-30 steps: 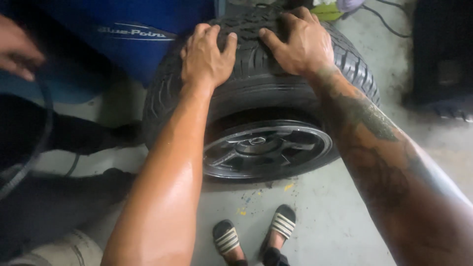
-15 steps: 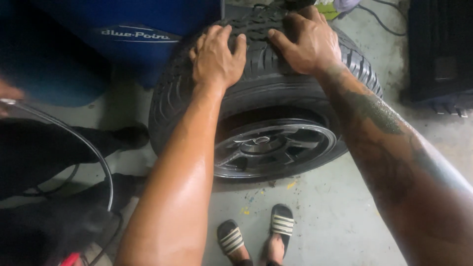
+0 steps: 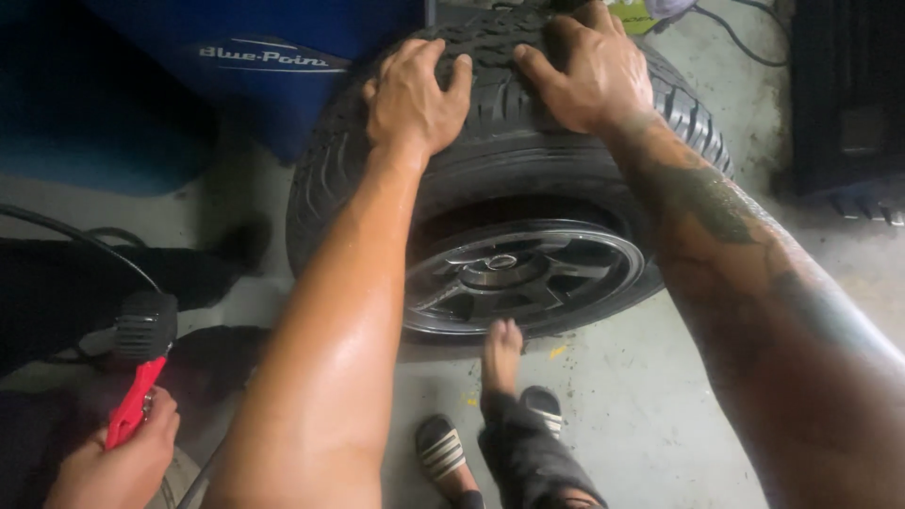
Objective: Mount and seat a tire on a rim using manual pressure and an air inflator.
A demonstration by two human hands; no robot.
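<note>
Fingers of left hand (image 3: 412, 92) and right hand (image 3: 589, 68) spread wide, pressed flat on tread at top of tyre (image 3: 509, 160); nothing gripped. Tyre stands upright on floor (image 3: 641, 415), dark alloy rim (image 3: 523, 275) facing camera. Blue cabinet (image 3: 283, 66) just behind tyre. One bare foot (image 3: 501, 353) raised against rim's lower edge. Left of tyre, another person's hand (image 3: 118, 467) holds red-handled tool (image 3: 132, 396) with hose.

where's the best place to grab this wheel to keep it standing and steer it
Grip the tyre across the top of its tread, from above, as the left hand and right hand do now. It stands upright on the floor, so two spread palms on top probably steady it best; the rim sits low.
</note>
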